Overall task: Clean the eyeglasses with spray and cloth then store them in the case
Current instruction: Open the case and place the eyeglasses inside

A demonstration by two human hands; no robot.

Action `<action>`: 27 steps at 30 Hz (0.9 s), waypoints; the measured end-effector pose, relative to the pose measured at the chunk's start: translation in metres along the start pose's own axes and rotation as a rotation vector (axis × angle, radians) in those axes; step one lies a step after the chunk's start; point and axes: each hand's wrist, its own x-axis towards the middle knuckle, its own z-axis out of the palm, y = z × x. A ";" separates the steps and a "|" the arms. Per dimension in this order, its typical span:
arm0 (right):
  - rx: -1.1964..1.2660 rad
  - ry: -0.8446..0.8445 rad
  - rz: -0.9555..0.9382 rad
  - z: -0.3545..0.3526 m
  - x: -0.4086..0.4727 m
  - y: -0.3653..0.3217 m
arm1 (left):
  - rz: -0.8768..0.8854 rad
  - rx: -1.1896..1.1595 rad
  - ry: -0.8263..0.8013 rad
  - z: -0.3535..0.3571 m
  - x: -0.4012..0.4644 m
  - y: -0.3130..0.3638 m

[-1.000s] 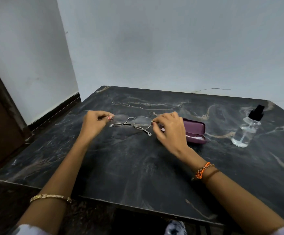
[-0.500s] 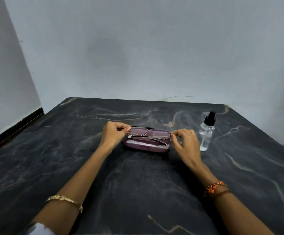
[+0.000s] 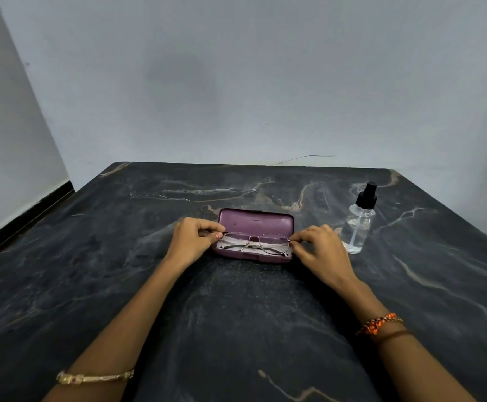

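Over open case point(image 3: 256, 224), hands pinching eyeglasses point(image 3: 255, 242)

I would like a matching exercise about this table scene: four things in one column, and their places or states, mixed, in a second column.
Column one:
1. eyeglasses
2. case
3. spray bottle
4. gold bangle

Column two:
A. stands upright to the right of the case
B. lies open on the table, lid tilted back
C. worn on the left wrist
D. held at both ends, folded, over the case's lower half

Pairs: 1-D, 2-B, 3-A, 4-C
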 end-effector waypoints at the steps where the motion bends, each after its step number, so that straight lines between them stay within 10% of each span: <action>1: 0.007 -0.001 0.004 0.001 0.000 0.001 | -0.017 -0.029 0.003 0.000 0.000 -0.001; 18: 0.373 0.100 0.169 0.005 0.005 0.001 | -0.106 -0.160 -0.267 -0.013 0.004 -0.010; 27: 0.642 -0.196 0.147 0.022 0.012 -0.003 | -0.058 -0.097 -0.312 -0.011 0.005 -0.010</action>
